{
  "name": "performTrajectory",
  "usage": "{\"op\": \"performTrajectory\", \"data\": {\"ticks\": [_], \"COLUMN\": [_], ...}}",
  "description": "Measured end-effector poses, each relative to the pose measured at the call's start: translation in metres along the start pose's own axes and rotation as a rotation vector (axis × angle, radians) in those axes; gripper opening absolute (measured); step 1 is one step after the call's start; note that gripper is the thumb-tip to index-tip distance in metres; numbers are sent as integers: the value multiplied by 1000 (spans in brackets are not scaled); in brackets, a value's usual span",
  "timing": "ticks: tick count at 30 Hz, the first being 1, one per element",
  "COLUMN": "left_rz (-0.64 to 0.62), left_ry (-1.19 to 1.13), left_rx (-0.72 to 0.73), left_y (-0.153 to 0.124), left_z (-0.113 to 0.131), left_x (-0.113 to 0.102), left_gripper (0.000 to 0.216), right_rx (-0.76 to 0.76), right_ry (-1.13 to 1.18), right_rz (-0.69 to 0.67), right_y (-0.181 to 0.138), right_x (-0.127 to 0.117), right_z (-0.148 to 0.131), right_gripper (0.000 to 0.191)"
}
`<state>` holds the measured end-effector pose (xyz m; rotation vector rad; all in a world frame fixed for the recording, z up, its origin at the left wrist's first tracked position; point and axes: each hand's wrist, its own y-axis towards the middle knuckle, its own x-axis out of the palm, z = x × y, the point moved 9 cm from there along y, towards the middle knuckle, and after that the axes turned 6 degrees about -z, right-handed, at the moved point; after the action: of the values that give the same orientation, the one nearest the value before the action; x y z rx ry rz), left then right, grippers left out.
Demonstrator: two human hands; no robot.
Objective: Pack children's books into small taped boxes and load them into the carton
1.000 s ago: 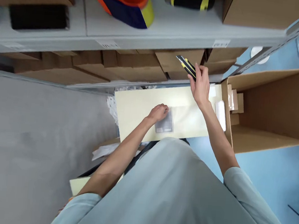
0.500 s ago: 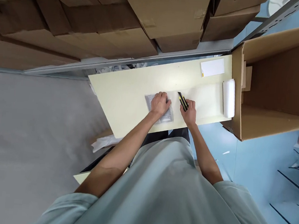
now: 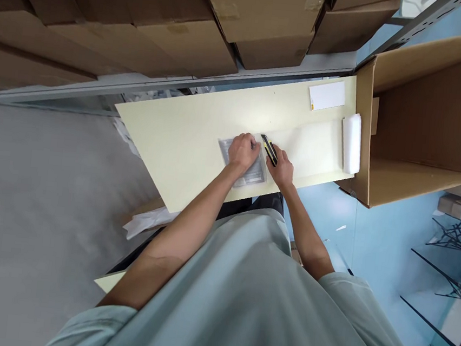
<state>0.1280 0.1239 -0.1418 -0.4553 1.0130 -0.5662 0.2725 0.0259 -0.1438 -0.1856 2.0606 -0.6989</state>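
Note:
A small clear plastic packet (image 3: 250, 172) lies flat on a pale yellow table (image 3: 185, 136). My left hand (image 3: 242, 149) presses down on the packet with its fingers curled. My right hand (image 3: 282, 169) is closed around a black and yellow utility knife (image 3: 269, 149). The knife's tip points at the packet's right edge, close to my left fingers.
A white card (image 3: 327, 95) and a white roll (image 3: 351, 143) lie at the table's right end. A large open cardboard box (image 3: 423, 121) stands to the right on the blue floor. Stacked cardboard boxes (image 3: 212, 24) fill the shelf behind the table. Grey floor lies to the left.
My right hand came down from the shelf with the knife and now holds it at the packet's right edge. My view tilted down toward the table.

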Motion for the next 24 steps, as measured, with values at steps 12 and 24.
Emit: {"op": "performTrajectory", "data": {"ticks": [12,24], "left_rz": [-46,-65], "left_ry": [15,27], "left_rx": [-227,-282], "left_y": [13,22], "left_z": [0,-5], "left_x": [-10,-5], "left_gripper": [29,36], "right_rx": [86,167], "right_ry": [-105,-260], "right_rz": [-90,-158], "right_y": [1,-23], "right_x": [-1,6], "right_z": [-24,-29], "right_gripper": [59,62]}}
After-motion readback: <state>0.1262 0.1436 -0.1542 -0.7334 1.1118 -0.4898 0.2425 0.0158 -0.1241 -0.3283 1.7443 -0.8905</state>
